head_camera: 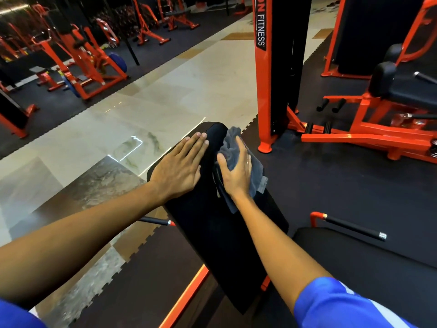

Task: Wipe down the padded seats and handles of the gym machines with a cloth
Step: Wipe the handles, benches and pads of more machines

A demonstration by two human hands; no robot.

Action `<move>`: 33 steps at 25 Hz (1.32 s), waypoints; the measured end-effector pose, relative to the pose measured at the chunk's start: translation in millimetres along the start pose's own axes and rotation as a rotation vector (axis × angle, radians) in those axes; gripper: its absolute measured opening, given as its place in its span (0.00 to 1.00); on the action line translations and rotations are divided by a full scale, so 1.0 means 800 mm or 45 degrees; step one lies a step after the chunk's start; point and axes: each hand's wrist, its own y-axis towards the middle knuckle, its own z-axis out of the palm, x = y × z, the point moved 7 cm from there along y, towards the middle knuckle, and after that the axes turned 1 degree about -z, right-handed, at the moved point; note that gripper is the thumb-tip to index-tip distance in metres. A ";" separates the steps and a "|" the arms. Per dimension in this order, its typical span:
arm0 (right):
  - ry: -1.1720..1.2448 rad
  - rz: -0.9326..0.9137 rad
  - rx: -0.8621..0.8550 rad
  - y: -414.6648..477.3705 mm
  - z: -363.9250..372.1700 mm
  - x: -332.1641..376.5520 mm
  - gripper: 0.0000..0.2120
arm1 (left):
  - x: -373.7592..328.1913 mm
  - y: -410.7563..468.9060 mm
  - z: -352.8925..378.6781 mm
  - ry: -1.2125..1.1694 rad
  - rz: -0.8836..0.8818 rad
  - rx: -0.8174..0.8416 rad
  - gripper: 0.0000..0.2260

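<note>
On the pad's (212, 228) right edge, right hand (237, 172) presses cloth (233, 143).

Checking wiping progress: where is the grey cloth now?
Head view, centre: the crumpled grey cloth lies under the right hand on the long black pad, beside the left hand.

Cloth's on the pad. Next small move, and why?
Probably slide the right hand and crumpled grey cloth toward you along the long black pad: the cloth sits near its far end, bare pad lies nearer, and the left hand lies flat beside it.
</note>
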 end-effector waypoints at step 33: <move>-0.149 0.079 -0.072 -0.260 0.028 -0.049 0.45 | -0.041 0.010 0.008 0.359 0.485 0.153 0.31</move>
